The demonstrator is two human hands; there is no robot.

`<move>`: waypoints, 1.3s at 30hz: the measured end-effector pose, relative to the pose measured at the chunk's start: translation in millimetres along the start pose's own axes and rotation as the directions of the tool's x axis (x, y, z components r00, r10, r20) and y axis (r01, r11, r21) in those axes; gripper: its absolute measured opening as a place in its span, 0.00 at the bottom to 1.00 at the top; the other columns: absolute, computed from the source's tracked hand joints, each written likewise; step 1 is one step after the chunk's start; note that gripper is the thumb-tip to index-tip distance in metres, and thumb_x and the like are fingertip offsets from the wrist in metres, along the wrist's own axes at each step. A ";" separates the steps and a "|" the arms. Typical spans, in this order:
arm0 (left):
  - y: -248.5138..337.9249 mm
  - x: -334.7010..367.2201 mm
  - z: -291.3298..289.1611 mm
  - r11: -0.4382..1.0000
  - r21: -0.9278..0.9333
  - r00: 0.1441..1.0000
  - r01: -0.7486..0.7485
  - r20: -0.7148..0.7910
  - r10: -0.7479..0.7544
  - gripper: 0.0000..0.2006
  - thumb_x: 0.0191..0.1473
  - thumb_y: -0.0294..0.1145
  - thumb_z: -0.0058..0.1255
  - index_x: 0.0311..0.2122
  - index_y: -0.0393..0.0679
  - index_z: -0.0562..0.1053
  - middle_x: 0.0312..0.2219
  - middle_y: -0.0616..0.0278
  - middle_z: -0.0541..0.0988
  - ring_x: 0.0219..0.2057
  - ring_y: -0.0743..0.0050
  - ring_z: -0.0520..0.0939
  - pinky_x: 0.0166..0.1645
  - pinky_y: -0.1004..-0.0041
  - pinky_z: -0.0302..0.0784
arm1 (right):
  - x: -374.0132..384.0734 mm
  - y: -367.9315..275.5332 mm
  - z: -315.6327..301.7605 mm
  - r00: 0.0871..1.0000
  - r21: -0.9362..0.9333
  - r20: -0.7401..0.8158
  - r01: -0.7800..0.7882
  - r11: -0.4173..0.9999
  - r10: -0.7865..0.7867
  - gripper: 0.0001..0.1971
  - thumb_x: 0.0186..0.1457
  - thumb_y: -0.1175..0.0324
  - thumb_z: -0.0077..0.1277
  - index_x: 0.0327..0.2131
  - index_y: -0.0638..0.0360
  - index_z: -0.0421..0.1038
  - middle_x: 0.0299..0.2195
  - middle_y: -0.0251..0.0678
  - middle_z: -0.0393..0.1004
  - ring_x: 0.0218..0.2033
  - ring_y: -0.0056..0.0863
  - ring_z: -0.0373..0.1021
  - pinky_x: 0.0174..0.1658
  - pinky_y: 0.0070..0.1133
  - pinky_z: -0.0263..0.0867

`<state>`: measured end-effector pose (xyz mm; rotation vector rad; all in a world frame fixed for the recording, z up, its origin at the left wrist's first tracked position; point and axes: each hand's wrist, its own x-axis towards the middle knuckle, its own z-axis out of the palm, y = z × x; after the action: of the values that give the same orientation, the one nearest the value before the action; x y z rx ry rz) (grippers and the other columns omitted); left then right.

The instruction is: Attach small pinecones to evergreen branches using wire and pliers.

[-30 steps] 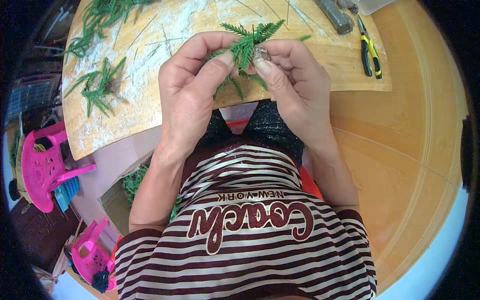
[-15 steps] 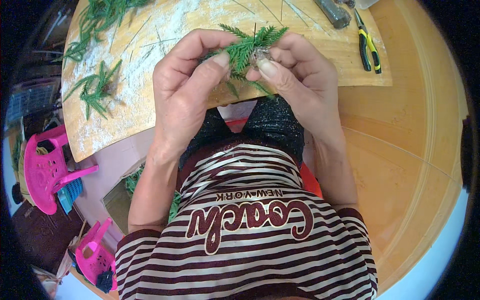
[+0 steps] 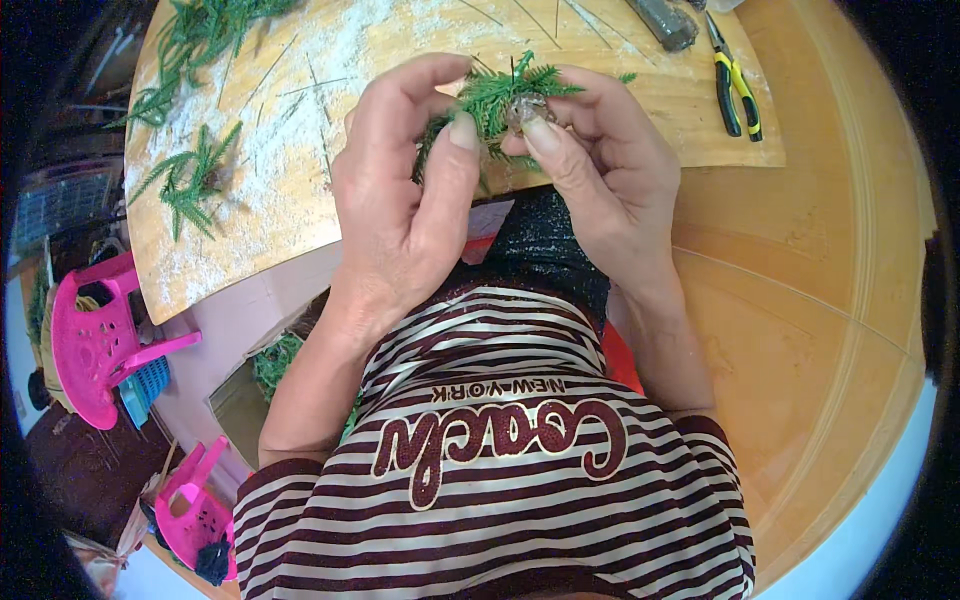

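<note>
Green sprig (image 3: 500, 100) sits between both hands, left hand (image 3: 400, 190) loosely spread, right hand (image 3: 612, 170) pinching it.

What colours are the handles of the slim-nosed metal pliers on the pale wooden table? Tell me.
Black and yellow; the handles show best in the head view.

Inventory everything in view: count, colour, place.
table: one, light wood, top
sprig: one, green, top centre
lump: one, clear, beside sprig
loose sprig: one, green, tabletop left
greenery: two clumps, green; upper left, below table
wires: several, dark, tabletop
powder: scattered, white, tabletop
pliers: one, black-yellow, table right
cylinder: one, grey, upper right
chairs: two, pink, left
mesh item: one, blue, beside chair
shirt: one, maroon-white striped, lower centre
left hand: one, sprig's left
right hand: one, sprig's right
</note>
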<state>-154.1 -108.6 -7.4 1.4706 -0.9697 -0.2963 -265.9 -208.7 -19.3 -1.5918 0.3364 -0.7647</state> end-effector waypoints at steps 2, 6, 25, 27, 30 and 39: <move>-2.9 0.6 -2.7 0.999 0.043 1.000 -0.018 0.026 0.017 0.12 0.49 0.23 0.44 0.41 0.36 0.70 0.31 0.58 0.73 0.31 0.73 0.73 0.38 0.76 0.67 | -0.8 0.0 -0.5 1.000 -0.012 0.004 0.018 1.000 -0.018 0.14 0.55 0.77 0.45 0.46 0.67 0.61 0.37 0.39 0.72 0.35 0.21 0.71 0.39 0.15 0.67; -5.6 2.9 -7.1 0.993 0.109 0.995 -0.045 0.092 0.035 0.11 0.49 0.23 0.44 0.39 0.36 0.72 0.30 0.59 0.73 0.31 0.73 0.72 0.39 0.76 0.66 | -4.5 -2.0 -1.1 1.000 -0.018 -0.005 -0.026 1.000 0.026 0.14 0.55 0.78 0.45 0.46 0.68 0.61 0.37 0.39 0.72 0.35 0.21 0.71 0.39 0.15 0.67; -5.5 6.1 4.1 0.971 0.155 0.983 -0.183 0.056 0.176 0.07 0.49 0.25 0.52 0.35 0.36 0.71 0.34 0.62 0.71 0.37 0.75 0.70 0.44 0.79 0.64 | -4.8 9.7 3.2 0.986 -0.169 -0.065 0.139 0.976 -0.151 0.10 0.50 0.77 0.50 0.37 0.64 0.63 0.18 0.34 0.67 0.17 0.17 0.62 0.20 0.16 0.58; -5.1 7.6 6.3 0.960 0.156 0.973 -0.230 0.055 0.224 0.07 0.48 0.24 0.53 0.34 0.36 0.72 0.32 0.61 0.71 0.33 0.74 0.71 0.38 0.79 0.66 | -6.6 6.4 0.1 0.996 -0.159 -0.025 0.080 0.984 -0.085 0.11 0.52 0.78 0.47 0.39 0.65 0.61 0.24 0.35 0.68 0.24 0.17 0.64 0.27 0.15 0.60; -6.1 7.5 6.9 0.971 0.117 0.978 -0.208 0.047 0.204 0.07 0.47 0.24 0.54 0.33 0.36 0.72 0.30 0.60 0.71 0.30 0.74 0.72 0.34 0.79 0.68 | -8.6 3.1 -1.7 0.997 -0.144 0.062 -0.040 0.989 0.050 0.13 0.56 0.80 0.43 0.45 0.68 0.58 0.37 0.38 0.70 0.38 0.18 0.68 0.42 0.14 0.65; -2.5 3.3 7.3 0.982 0.093 0.986 -0.167 0.011 0.166 0.06 0.50 0.24 0.52 0.33 0.34 0.71 0.30 0.59 0.71 0.29 0.75 0.71 0.33 0.80 0.67 | -10.0 1.9 6.1 0.996 -0.095 0.075 -0.050 0.994 0.057 0.12 0.56 0.79 0.42 0.44 0.69 0.57 0.36 0.38 0.70 0.37 0.17 0.67 0.42 0.14 0.64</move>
<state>-156.3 -116.3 -9.7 1.4634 -1.1147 -0.1328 -268.9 -198.2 -23.9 -1.6887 0.3608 -0.6521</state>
